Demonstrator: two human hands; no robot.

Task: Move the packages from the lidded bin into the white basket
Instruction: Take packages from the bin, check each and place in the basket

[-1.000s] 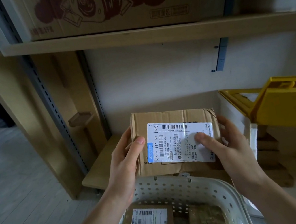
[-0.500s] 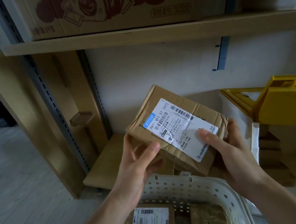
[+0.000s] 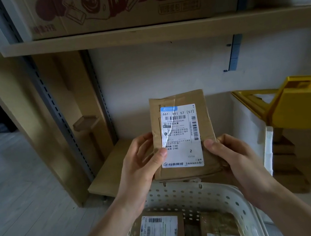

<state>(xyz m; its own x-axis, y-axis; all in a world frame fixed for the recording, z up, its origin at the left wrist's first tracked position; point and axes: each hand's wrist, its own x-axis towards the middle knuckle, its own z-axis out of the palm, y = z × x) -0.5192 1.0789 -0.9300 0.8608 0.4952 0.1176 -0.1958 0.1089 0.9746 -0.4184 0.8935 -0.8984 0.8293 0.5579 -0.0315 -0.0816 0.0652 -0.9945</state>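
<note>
Transfer step in hand: left hand (image 3: pixel 139 166) and right hand (image 3: pixel 235 158) grip the brown labelled cardboard package (image 3: pixel 182 136) upright above the white perforated plastic basket (image 3: pixel 184 194); next, probably lower it beside the parcels inside.

Fingers behind held package (image 3: pixel 182 136): hidden from us.
White basket (image 3: pixel 184 194): near side cut off by bottom edge.
Lidded bin (image 3: pixel 251 129): we see one wall only; contents hidden.
Printed carton (image 3: pixel 129 2): top cropped.
Small label print: unreadable to us.
</note>
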